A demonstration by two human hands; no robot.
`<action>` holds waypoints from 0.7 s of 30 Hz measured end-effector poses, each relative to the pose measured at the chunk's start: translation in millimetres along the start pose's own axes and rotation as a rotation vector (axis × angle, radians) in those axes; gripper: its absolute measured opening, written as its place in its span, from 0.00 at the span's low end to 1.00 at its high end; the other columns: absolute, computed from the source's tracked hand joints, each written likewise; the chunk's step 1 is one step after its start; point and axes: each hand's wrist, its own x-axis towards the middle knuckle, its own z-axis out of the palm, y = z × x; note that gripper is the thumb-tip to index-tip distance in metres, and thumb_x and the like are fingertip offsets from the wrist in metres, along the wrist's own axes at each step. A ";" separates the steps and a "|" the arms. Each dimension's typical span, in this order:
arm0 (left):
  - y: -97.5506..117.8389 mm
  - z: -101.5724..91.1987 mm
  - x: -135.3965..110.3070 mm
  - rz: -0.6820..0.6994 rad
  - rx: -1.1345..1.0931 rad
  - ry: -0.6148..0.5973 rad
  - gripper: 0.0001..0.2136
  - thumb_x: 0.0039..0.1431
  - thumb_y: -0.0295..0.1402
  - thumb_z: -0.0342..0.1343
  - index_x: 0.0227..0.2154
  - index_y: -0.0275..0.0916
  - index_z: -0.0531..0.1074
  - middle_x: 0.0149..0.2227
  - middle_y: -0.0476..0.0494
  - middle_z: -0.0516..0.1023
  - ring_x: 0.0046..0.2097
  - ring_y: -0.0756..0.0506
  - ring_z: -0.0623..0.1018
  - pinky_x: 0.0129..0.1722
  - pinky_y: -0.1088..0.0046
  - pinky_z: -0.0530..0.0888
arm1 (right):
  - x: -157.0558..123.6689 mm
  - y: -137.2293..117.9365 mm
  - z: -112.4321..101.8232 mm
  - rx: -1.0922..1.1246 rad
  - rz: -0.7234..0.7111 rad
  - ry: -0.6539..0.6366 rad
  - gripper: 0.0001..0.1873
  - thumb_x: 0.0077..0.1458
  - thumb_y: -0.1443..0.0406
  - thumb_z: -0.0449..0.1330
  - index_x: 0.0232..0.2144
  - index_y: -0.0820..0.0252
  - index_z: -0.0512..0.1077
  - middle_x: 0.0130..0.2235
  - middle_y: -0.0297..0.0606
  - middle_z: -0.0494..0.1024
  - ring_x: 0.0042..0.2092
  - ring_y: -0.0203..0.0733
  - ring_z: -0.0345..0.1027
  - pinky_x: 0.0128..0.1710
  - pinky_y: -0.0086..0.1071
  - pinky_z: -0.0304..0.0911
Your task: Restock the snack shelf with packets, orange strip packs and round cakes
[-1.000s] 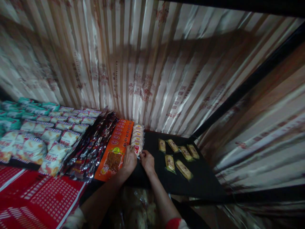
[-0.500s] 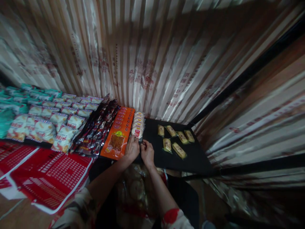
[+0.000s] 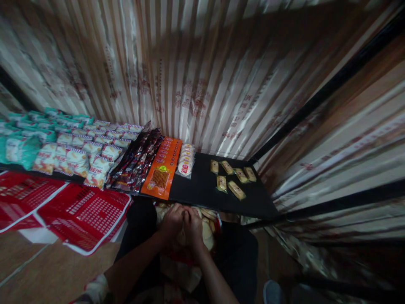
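Observation:
My left hand [image 3: 172, 222] and my right hand [image 3: 193, 226] are side by side below the front edge of a black shelf [image 3: 202, 192]. Both rest with curled fingers on a clear bag of round pale cakes [image 3: 207, 234] held low in front of me. What the fingers grip is hidden. On the shelf above them lies a short row of round cake packs [image 3: 185, 159], beside a long orange snack pack [image 3: 163, 169]. Several small yellow bar packs [image 3: 232, 177] lie further right on the shelf.
Dark red snack packs [image 3: 136, 162], white-and-orange bags [image 3: 79, 158] and teal bags [image 3: 22, 141] fill the shelf to the left. Red perforated trays [image 3: 85, 213] lie at lower left on a brown floor. Striped foil sheeting [image 3: 202, 76] lines the back wall.
Both hands have left the row of round cake packs on the shelf and dropped to the bag below its front edge. The view has pulled back and down.

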 end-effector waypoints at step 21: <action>-11.5 45.7 2.3 -0.501 -0.128 -0.050 0.14 0.51 0.22 0.44 0.39 0.36 0.69 0.39 0.42 0.72 0.42 0.49 0.72 0.45 0.75 0.67 | -34.5 59.2 35.6 -0.004 0.242 -0.091 0.17 0.47 0.70 0.49 0.37 0.63 0.74 0.41 0.47 0.77 0.45 0.44 0.70 0.47 0.34 0.62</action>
